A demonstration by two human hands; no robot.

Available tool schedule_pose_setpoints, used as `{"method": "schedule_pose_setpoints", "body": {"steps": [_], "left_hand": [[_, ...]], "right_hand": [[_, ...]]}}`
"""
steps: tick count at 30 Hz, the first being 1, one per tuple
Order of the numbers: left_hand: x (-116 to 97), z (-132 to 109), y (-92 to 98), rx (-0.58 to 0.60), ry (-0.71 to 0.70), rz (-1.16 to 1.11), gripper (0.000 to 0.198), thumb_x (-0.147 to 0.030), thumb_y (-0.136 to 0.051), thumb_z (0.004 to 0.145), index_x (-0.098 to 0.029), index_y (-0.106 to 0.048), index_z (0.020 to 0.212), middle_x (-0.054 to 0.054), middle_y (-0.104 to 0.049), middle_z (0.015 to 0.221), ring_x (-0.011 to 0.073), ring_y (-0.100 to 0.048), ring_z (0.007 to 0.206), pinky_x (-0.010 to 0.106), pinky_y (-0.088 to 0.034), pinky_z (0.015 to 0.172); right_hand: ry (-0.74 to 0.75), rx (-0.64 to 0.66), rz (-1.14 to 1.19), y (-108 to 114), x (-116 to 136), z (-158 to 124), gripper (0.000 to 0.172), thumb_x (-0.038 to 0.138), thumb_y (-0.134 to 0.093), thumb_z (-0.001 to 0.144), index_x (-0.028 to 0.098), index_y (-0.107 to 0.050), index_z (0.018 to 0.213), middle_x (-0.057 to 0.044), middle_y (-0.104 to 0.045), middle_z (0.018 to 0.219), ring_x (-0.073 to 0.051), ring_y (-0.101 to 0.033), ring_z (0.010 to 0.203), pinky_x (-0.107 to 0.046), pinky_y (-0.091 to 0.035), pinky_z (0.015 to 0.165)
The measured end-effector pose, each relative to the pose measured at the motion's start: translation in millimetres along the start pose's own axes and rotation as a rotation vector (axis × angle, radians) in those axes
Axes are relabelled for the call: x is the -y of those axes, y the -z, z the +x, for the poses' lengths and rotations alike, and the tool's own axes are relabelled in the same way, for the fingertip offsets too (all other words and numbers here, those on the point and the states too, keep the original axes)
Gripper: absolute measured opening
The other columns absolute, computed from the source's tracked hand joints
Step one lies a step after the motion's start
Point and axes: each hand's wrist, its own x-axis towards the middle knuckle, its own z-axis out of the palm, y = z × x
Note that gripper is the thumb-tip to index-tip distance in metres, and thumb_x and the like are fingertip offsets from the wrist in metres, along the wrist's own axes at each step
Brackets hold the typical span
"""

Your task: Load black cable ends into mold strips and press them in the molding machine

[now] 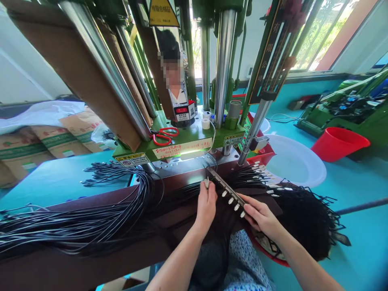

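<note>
My right hand is closed around the near end of a long narrow metal bar. Several white cable connectors stick out along the bar's near side. At the bar's far end, my left hand pinches one cable connector between thumb and fingertips. Whether that connector touches the bar I cannot tell. Black cables hang below the bar into my lap. Behind the bar lies a row of black cables with white connector ends.
A green press with steel columns stands ahead, red-handled scissors on its ledge. A thick bundle of black cables covers the brown table at left. At right are a heap of black cables, a white tub and a red bucket.
</note>
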Motion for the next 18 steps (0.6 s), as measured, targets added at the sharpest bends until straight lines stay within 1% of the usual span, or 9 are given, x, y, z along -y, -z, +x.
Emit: {"method": "schedule_pose_setpoints", "body": {"steps": [1,2,3,6,8,9,13,18], "left_hand": [[-2.3,0.8,1.1,-0.024,0.001,-0.031,0.031,-0.05,-0.048,0.077,-0.02,-0.045,0.072,-0.009,-0.037,0.046,0.0041,-0.029,0.037,0.016,-0.023,0.037],[-4.4,1.4,2.2,-0.023,0.017,-0.061,0.032,-0.051,-0.046,0.078,-0.02,-0.043,0.072,-0.01,-0.034,0.045,0.0036,-0.026,0.035,0.016,-0.021,0.036],[-6.1,1.5,3.0,0.008,0.054,-0.087,0.032,-0.052,-0.046,0.077,-0.02,-0.042,0.071,-0.011,-0.031,0.043,0.0031,-0.023,0.033,0.016,-0.019,0.034],[-9.1,0.0,3.6,0.217,0.228,-0.138,0.034,-0.052,-0.051,0.073,-0.02,-0.042,0.066,-0.012,-0.025,0.039,0.0019,-0.015,0.029,0.016,-0.011,0.03],[-9.9,-1.5,3.1,0.315,0.307,-0.166,0.034,-0.05,-0.054,0.071,-0.018,-0.044,0.063,-0.012,-0.023,0.036,0.0014,-0.013,0.028,0.016,-0.008,0.029],[-10.2,-2.1,2.9,0.332,0.321,-0.18,0.034,-0.049,-0.055,0.07,-0.018,-0.045,0.062,-0.012,-0.023,0.035,0.0013,-0.013,0.028,0.016,-0.007,0.028],[-9.7,-2.3,3.6,0.327,0.319,-0.217,0.033,-0.047,-0.055,0.07,-0.017,-0.046,0.06,-0.012,-0.024,0.034,0.0009,-0.013,0.028,0.015,-0.008,0.028],[-8.4,-0.9,4.5,0.358,0.345,-0.197,0.034,-0.048,-0.054,0.071,-0.018,-0.043,0.06,-0.012,-0.023,0.034,0.0014,-0.012,0.027,0.015,-0.007,0.028]], "right_hand": [[-0.001,-0.03,0.024,0.2,1.1,-0.5,0.064,0.053,-0.055,0.077,0.012,-0.045,0.125,0.006,-0.036,0.052,-0.004,-0.026,0.038,-0.015,-0.017,0.032],[0.004,-0.054,0.042,0.6,1.7,-0.9,0.064,0.053,-0.055,0.077,0.013,-0.045,0.126,0.007,-0.036,0.052,-0.004,-0.025,0.038,-0.015,-0.017,0.031],[0.01,-0.07,0.057,1.2,1.7,-1.1,0.065,0.053,-0.055,0.077,0.013,-0.045,0.126,0.007,-0.035,0.051,-0.004,-0.025,0.038,-0.015,-0.018,0.031],[0.01,-0.054,0.051,3.4,-0.6,-0.7,0.063,0.052,-0.055,0.077,0.013,-0.046,0.126,0.006,-0.036,0.052,-0.004,-0.026,0.038,-0.014,-0.018,0.031],[0.01,-0.023,0.025,5.0,-2.8,-0.2,0.061,0.051,-0.055,0.078,0.014,-0.047,0.125,0.006,-0.037,0.053,-0.004,-0.026,0.038,-0.014,-0.019,0.031],[0.011,-0.012,0.017,5.7,-3.6,0.0,0.06,0.051,-0.054,0.079,0.014,-0.046,0.125,0.006,-0.037,0.053,-0.004,-0.026,0.039,-0.014,-0.019,0.031],[-0.004,0.015,0.013,7.1,-3.4,0.3,0.063,0.052,-0.053,0.079,0.014,-0.043,0.128,0.006,-0.036,0.054,-0.004,-0.027,0.039,-0.015,-0.019,0.032],[-0.009,0.037,-0.01,7.3,-1.1,0.5,0.066,0.053,-0.052,0.08,0.012,-0.041,0.13,0.006,-0.037,0.054,-0.004,-0.026,0.038,-0.016,-0.018,0.032]]}}
